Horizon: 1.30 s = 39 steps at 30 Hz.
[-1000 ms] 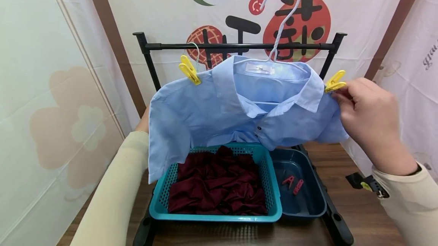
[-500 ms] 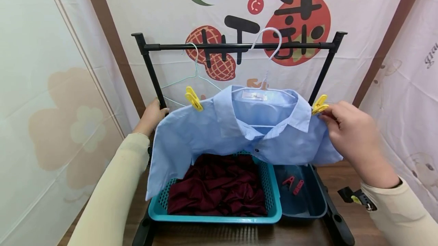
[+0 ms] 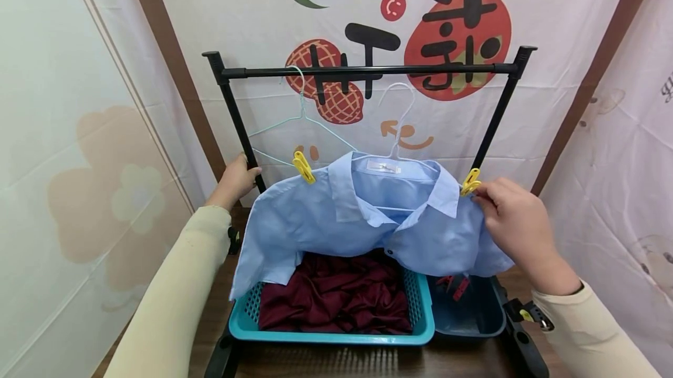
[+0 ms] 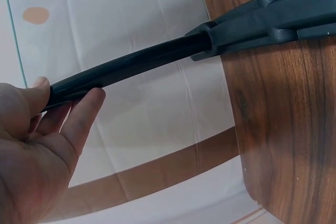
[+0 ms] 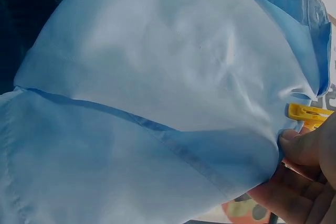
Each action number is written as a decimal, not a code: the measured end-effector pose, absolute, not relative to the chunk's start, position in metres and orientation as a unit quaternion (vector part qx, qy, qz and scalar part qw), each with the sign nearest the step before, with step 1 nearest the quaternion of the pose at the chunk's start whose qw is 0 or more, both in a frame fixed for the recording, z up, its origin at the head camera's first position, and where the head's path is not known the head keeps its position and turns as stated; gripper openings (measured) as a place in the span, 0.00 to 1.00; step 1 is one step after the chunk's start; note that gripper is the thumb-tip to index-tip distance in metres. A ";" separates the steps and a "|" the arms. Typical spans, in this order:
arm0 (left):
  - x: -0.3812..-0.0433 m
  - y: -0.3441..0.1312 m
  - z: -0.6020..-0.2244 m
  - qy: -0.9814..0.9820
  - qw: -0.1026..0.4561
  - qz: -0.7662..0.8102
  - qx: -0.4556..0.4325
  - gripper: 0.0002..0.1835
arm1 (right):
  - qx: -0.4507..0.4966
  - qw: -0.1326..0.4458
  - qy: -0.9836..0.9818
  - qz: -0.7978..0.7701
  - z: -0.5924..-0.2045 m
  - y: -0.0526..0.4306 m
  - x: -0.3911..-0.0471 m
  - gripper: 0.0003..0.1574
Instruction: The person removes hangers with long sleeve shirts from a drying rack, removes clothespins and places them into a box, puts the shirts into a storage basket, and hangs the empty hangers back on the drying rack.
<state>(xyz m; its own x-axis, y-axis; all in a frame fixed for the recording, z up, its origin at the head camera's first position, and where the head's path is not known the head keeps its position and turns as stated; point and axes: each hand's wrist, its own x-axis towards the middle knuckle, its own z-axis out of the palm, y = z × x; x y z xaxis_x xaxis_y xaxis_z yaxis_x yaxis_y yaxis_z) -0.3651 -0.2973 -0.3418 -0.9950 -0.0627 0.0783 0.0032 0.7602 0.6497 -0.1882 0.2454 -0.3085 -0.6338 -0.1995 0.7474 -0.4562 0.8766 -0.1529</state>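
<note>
A light blue shirt (image 3: 310,214) is on a white wire hanger (image 3: 398,132), whose hook shows below the bar in the head view. Yellow clothespins clip it at the shoulders: one clothespin (image 3: 304,167) at left, another clothespin (image 3: 470,181) at right. My right hand (image 3: 517,229) pinches the shirt's right shoulder beside that clothespin; thumb and fingertips meet on the cloth in the right wrist view. My left hand (image 3: 235,181) holds the left post (image 4: 142,62) of a black clothes rack (image 3: 363,70), thumb and fingers on opposite sides of it.
A pale green hanger (image 3: 302,106) hangs on the bar's left. Below the shirt stands a teal basket (image 3: 331,337) with maroon cloth (image 3: 336,302). Beside it, a dark blue bin (image 3: 470,322) contains red clothespins (image 3: 460,288). Printed curtains surround the rack.
The shirt and hanger have come down and slightly left with my right hand, the hook passing from above the bar to below it. My left hand came into view on the left post.
</note>
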 end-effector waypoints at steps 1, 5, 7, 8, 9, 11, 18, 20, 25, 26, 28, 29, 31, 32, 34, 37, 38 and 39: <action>-0.365 -0.297 -0.342 -0.936 0.049 -0.347 0.015 0.19 | 0.183 0.382 -0.890 0.167 -0.311 0.245 -0.189 0.07; -0.365 -0.297 -0.343 -0.935 0.052 -0.350 0.014 0.19 | 0.175 0.370 -0.897 0.166 -0.321 0.242 -0.193 0.07; -0.364 -0.297 -0.343 -0.936 0.054 -0.348 0.014 0.19 | 0.173 0.366 -0.900 0.163 -0.326 0.241 -0.195 0.07; -0.364 -0.297 -0.343 -0.936 0.054 -0.348 0.014 0.19 | 0.173 0.364 -0.901 0.161 -0.329 0.240 -0.196 0.07; -0.363 -0.297 -0.343 -0.936 0.055 -0.348 0.015 0.19 | 0.172 0.363 -0.902 0.159 -0.331 0.239 -0.196 0.07; -0.363 -0.296 -0.343 -0.935 0.054 -0.349 0.015 0.19 | 0.173 0.362 -0.903 0.156 -0.336 0.238 -0.197 0.07; -0.363 -0.296 -0.344 -0.937 0.056 -0.346 0.010 0.18 | 0.170 0.364 -0.901 0.163 -0.346 0.232 -0.196 0.08; -0.363 -0.296 -0.344 -0.939 0.061 -0.339 0.009 0.18 | 0.171 0.366 -0.900 0.164 -0.346 0.231 -0.196 0.08; -0.363 -0.297 -0.345 -0.925 0.066 -0.373 0.004 0.20 | 0.175 0.373 -0.896 0.165 -0.347 0.229 -0.197 0.09; -0.363 -0.298 -0.346 -0.920 0.063 -0.386 0.003 0.21 | 0.176 0.374 -0.896 0.164 -0.347 0.229 -0.197 0.09; -0.362 -0.298 -0.347 -0.911 0.062 -0.408 0.003 0.22 | 0.176 0.374 -0.896 0.164 -0.347 0.229 -0.198 0.09; -0.362 -0.299 -0.347 -0.908 0.062 -0.415 0.006 0.23 | 0.176 0.374 -0.896 0.165 -0.347 0.229 -0.198 0.09; -0.360 -0.299 -0.348 -0.906 0.063 -0.418 0.011 0.25 | 0.175 0.373 -0.896 0.165 -0.347 0.229 -0.198 0.09; -0.359 -0.299 -0.348 -0.906 0.064 -0.418 0.014 0.25 | 0.175 0.372 -0.896 0.165 -0.348 0.229 -0.198 0.09; -0.358 -0.297 -0.347 -0.905 0.069 -0.418 0.019 0.27 | 0.173 0.371 -0.897 0.166 -0.348 0.229 -0.197 0.09; -0.354 -0.296 -0.346 -0.907 0.076 -0.414 0.029 0.30 | 0.169 0.368 -0.899 0.168 -0.348 0.229 -0.196 0.09; -0.353 -0.296 -0.345 -0.906 0.078 -0.414 0.031 0.31 | 0.168 0.368 -0.899 0.168 -0.348 0.229 -0.196 0.09; -0.352 -0.296 -0.345 -0.906 0.079 -0.414 0.030 0.32 | 0.168 0.367 -0.899 0.169 -0.348 0.229 -0.196 0.09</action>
<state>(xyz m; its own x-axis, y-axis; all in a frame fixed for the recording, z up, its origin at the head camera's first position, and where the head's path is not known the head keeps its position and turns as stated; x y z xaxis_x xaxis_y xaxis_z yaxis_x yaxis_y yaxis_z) -0.3516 -0.2955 -0.3445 -0.9857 -0.1203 0.1177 0.0102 0.6556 0.7550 -0.1955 0.2294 -0.3479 -0.6741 -0.1775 0.7170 -0.4259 0.8865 -0.1810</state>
